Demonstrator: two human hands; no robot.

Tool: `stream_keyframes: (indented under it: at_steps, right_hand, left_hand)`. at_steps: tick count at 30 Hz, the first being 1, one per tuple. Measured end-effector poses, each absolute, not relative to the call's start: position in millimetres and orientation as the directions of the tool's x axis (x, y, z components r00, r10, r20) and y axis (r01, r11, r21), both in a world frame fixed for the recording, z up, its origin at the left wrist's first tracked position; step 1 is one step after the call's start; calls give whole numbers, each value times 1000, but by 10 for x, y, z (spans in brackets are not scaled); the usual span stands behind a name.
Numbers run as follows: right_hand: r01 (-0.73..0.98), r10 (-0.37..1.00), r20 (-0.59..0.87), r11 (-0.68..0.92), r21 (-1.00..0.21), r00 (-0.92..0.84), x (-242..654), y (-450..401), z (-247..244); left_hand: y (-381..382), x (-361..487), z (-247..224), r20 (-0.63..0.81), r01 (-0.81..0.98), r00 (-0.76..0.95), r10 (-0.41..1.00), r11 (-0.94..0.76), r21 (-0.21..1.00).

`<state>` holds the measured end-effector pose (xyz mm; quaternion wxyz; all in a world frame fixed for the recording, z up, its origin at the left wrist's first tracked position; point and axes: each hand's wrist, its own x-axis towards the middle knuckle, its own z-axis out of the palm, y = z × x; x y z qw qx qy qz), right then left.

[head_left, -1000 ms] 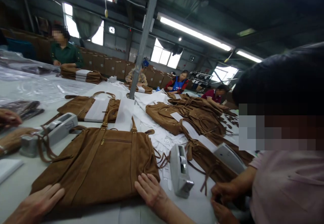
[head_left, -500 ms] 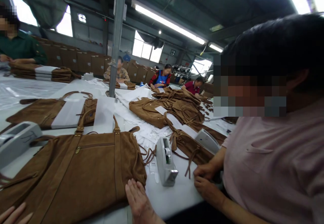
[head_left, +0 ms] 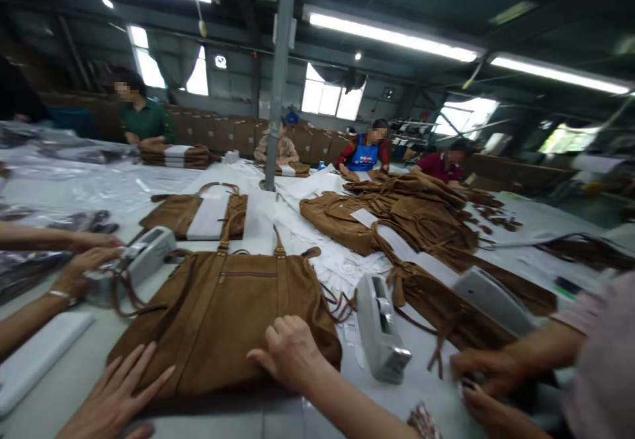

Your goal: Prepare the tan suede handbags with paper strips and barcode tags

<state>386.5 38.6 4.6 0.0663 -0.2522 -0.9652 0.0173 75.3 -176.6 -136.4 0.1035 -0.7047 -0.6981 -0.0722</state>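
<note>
1. My left hand [head_left: 116, 389] lies open, fingers spread, palm down on the bag's lower left part; it grips nothing.
2. My right hand [head_left: 294, 350] is over the lower right part, fingers curled in and thumb out; I cannot tell whether it pinches any cloth.
3. The brown bag [head_left: 238, 320] lies on the white table [head_left: 86, 359] right before me, between two tape dispensers, its handles [head_left: 279, 240] pointing away.
4. I judge it soft and floppy, fairly light, with a nap that shouldn't slip; it looks hard to break, though it may crease or mark.
5. To shift it flat, I'd take both lower corners; to lift it, both handles together, minding the loose cords [head_left: 342, 303] at its right side.
6. Against a second ago, my right hand has gone from flat to curled, and my left fingers are spread wider.
7. On my left, a neighbour's hands [head_left: 82, 267] have come to the left tape dispenser [head_left: 149, 254]; the right tape dispenser [head_left: 380, 333] stays beside the bag.
</note>
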Motion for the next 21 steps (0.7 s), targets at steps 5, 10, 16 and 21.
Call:
stream_keyframes:
  at_steps: [5, 10, 16, 21]
  right_hand:
    - [276, 290, -3, 908, -316, -957, 3925, 452, -143]
    - [336, 329, -88, 852, -402, -940, 4010, 409, -344]
    - [319, 318, -71, 856, -407, -945, 4021, 485, -386]
    - [276, 315, 52, 891, -361, -948, 3946, 443, -588]
  left_hand:
    - [-1912, 786, -1390, 152, 995, -42, 987, 56, -86]
    - [-1689, 782, -654, -117, 986, -49, 992, 67, 154]
    - [-185, 1239, 934, -217, 976, 195, 956, -167, 138]
    - [817, 2249, 1375, 159, 856, 381, 911, -412, 312]
